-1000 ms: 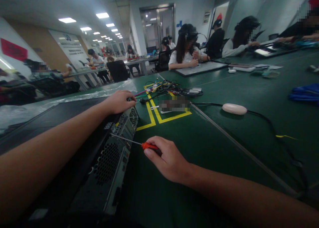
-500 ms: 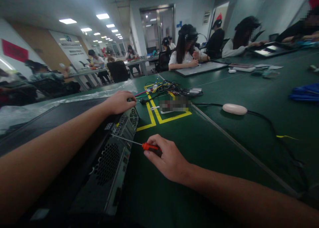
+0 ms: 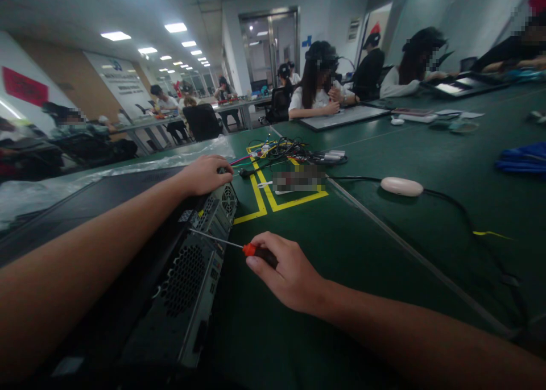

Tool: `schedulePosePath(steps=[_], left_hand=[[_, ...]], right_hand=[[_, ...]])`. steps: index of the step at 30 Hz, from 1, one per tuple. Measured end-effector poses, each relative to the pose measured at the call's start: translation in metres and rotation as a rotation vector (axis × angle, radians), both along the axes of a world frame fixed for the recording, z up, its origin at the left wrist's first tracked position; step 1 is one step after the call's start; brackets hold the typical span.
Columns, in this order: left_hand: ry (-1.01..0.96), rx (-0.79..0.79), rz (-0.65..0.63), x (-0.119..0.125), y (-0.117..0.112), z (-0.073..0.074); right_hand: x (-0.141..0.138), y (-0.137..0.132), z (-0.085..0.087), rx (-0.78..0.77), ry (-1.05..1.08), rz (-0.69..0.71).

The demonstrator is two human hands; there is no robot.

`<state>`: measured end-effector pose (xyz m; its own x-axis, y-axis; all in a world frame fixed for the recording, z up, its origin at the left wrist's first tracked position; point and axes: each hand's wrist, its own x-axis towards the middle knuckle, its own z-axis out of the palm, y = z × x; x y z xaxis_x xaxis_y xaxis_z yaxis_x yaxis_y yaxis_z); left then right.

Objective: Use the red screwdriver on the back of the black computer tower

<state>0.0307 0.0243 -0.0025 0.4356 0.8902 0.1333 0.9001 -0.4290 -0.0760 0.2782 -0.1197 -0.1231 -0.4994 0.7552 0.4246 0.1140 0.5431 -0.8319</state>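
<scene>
A black desktop computer case lies on its side at the left, its rear panel with round-holed vent grilles facing right. My left hand rests over its far top corner, fingers curled round the edge and partly hidden. In my right hand is a screwdriver with an orange and black handle, pinched between thumb and fingers. Its long thin shaft points left, and the tip meets the top edge of the rear panel. The screw head, if any, is too small to make out.
Beyond the case lie tangled cables and a blurred-out item near yellow tape on the green table. A black cord with a pale oval switch runs right. Plastic sheeting is behind the case. Several people work beyond.
The screwdriver handle has turned a little in my right hand, with less orange and more black showing. My left hand and the case stay where they were.
</scene>
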Motion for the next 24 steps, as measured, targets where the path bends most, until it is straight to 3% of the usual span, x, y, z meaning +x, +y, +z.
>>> schedulePosePath(steps=[13, 24], left_hand=[[0.016, 0.0, 0.014, 0.0007, 0.0003, -0.0002], [0.011, 0.003, 0.036, 0.0002, 0.0005, -0.0011]], right_hand=[[-0.0024, 0.0, -0.0075, -0.032, 0.056, -0.012], [-0.0007, 0.0002, -0.0041, -0.027, 0.035, 0.0]])
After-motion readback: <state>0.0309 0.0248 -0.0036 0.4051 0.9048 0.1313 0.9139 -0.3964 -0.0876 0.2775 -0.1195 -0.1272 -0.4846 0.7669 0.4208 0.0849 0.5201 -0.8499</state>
